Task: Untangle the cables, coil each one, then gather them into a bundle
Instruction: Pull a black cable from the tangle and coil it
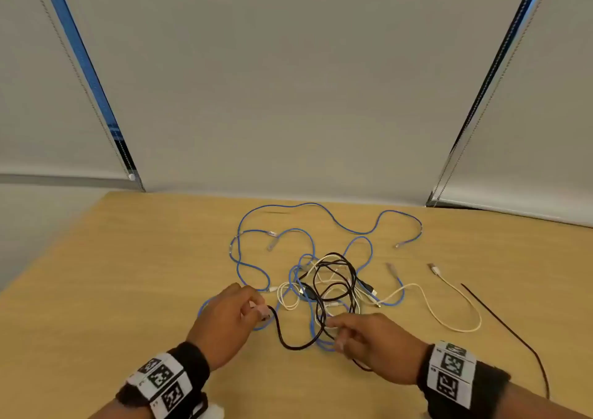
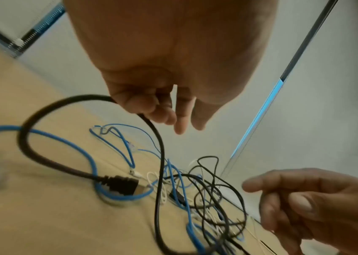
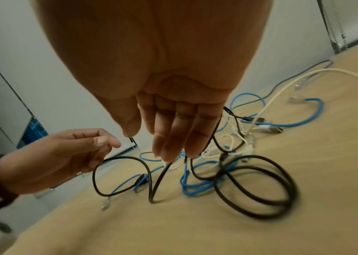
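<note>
Left-wrist and right-wrist views were motion-blurred, and each hand's own palm hid much of the frame. Right hand [image 1: 372, 341] had its fingers down in the tangle; the fingertips [image 3: 169, 151] hid the contact, so couldn't tell if its grip had closed on a strand. The thin black strip [image 1: 507, 332] at 3 o'clock ran out of sight behind the right forearm.

The surface [image 1: 128, 290] was light wood, w/ grey roller blinds [image 1: 288, 81] behind it and bead chains hanging at both sides.

Cables lay in a knot at centre: blue cable [image 1: 321, 207] looping out toward 12 o'clock, white cable [image 1: 449, 309] trailing to 3 o'clock, black cable [image 1: 288, 345] thicker, w/ a moulded plug [image 2: 123, 186] lying across a blue loop. Left hand [image 1: 224, 319], at 9 o'clock of the knot, gripped the black cable in curled fingers.
</note>
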The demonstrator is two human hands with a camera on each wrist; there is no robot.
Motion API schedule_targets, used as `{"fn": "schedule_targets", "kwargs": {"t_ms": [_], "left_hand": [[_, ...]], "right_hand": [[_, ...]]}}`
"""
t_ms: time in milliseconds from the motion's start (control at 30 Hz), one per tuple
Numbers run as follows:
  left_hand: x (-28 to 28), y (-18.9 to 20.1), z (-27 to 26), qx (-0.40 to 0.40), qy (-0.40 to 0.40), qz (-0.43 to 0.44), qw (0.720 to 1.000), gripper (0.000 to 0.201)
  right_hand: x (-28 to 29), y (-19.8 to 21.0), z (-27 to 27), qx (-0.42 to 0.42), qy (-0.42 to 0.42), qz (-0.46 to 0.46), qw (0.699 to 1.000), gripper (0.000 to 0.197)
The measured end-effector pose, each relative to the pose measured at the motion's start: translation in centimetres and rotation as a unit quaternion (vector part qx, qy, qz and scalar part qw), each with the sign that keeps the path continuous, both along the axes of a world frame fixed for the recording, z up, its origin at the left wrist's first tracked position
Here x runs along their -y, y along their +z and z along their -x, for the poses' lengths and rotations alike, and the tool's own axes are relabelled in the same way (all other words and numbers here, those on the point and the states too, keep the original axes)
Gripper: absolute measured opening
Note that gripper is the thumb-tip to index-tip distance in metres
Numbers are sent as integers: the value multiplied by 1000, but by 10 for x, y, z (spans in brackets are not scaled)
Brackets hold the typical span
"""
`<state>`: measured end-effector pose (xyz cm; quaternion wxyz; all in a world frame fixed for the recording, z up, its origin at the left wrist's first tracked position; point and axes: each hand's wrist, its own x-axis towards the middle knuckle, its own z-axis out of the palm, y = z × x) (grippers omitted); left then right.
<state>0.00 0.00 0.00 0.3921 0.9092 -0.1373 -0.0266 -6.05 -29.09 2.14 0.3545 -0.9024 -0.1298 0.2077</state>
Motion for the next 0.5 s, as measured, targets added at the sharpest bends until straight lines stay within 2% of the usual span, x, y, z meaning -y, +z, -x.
{"fn": "schedule_targets", "kwargs": {"t_ms": [67, 100, 167, 233, 300, 400, 500], "left_hand": [[6, 5, -13, -38, 17, -56, 998, 3], [7, 5, -19, -73, 13, -94, 993, 12], [10, 9, -24, -118, -3, -189, 975, 27], [10, 10, -24, -101, -10, -269, 958, 20], [6, 11, -23, -51, -10, -273, 961, 13], [-1, 25, -25, 38, -7, -211, 977, 16], [0, 53, -26, 126, -2, -161, 979, 9]], "right_hand": [[-13, -4, -16, 67, -36, 36, 996, 43], [-20, -8, -24, 86, -33, 63, 994, 44], [-29, -11, -34, 92, -10, 136, 986, 37], [-31, -15, -39, 81, 2, 211, 974, 27], [-27, -15, -41, 73, -3, 239, 968, 23], [-21, -6, -45, 87, -4, 235, 968, 19], [-19, 20, -50, 103, 9, 201, 974, 18]]}}
